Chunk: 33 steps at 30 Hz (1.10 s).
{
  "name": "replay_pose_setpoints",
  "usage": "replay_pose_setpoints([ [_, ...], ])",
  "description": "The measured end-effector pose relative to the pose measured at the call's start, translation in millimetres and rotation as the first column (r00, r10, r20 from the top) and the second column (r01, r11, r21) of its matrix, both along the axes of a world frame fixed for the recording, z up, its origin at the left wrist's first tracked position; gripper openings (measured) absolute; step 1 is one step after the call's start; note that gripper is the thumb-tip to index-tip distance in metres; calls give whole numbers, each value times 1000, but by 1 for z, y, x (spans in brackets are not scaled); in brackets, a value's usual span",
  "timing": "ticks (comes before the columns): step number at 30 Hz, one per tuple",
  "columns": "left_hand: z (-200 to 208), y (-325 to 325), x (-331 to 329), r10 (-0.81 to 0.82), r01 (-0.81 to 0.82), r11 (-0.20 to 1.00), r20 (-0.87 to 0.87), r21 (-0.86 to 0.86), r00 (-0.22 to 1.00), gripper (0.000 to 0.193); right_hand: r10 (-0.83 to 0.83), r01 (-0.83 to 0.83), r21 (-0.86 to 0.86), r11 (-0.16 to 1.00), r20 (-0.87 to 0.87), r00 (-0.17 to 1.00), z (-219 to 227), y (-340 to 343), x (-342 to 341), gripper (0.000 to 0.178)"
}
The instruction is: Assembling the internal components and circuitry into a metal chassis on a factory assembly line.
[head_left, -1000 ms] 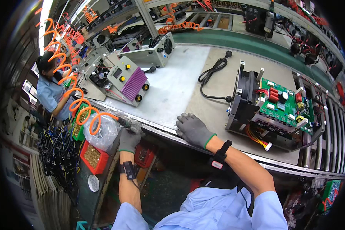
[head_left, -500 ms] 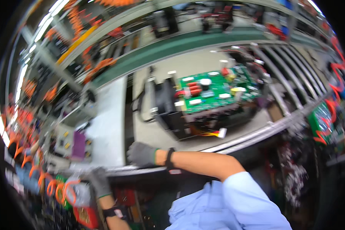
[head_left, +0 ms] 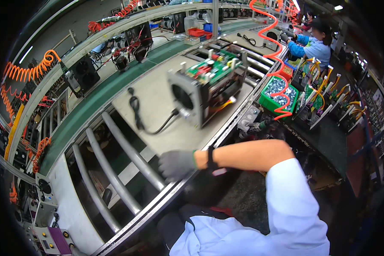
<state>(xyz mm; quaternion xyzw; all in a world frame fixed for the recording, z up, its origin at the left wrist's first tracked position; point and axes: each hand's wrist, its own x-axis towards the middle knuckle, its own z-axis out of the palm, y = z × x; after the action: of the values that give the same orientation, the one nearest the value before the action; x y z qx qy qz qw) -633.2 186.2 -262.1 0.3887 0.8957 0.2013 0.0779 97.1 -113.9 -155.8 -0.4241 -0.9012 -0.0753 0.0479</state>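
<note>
My right hand [head_left: 177,165], in a grey glove, is at the near left corner of a beige board [head_left: 158,145] on the roller conveyor. Its fingers are curled and closed at that corner, partly hidden and a little blurred. On the board stands an open electronic unit [head_left: 207,87] with a round black fan in its grey end panel and a green circuit board [head_left: 213,68] on top. A black power cord [head_left: 136,113] runs from the unit and lies bundled on the board. Yellow and red wires with a white plug [head_left: 232,99] stick out of its near side. My left hand is out of view.
Bare metal rollers [head_left: 111,166] separate the beige board from a white board [head_left: 72,205]. Right of the conveyor are a green bin of small metal parts [head_left: 279,94] and a rack of wired circuit boards [head_left: 324,98]. An orange coiled hose [head_left: 274,55] hangs there. A co-worker [head_left: 315,45] works farther along.
My view has swung to the right. The beige board has moved away from the white board, exposing rollers, with my right hand still at its corner. My left hand has left the view.
</note>
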Motion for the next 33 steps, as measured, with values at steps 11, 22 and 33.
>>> replay_pose_setpoints([
  [11, -10, 1, 20, -137, 137, 991, 43, -2, 990, 51, -438, 439, 221, 871, -53, 897, 15, -117, 98, 18],
  [22, -26, -36, 21, -318, 307, 943, 77, 132, 945, 47, -824, 615, -551, 565, -413, 387, -169, -193, -76, 31],
  [33, 52, -170, 195, -635, 633, 733, -84, 251, 768, 65, -934, -81, -995, -56, 24, 356, -401, -171, -44, 52],
])
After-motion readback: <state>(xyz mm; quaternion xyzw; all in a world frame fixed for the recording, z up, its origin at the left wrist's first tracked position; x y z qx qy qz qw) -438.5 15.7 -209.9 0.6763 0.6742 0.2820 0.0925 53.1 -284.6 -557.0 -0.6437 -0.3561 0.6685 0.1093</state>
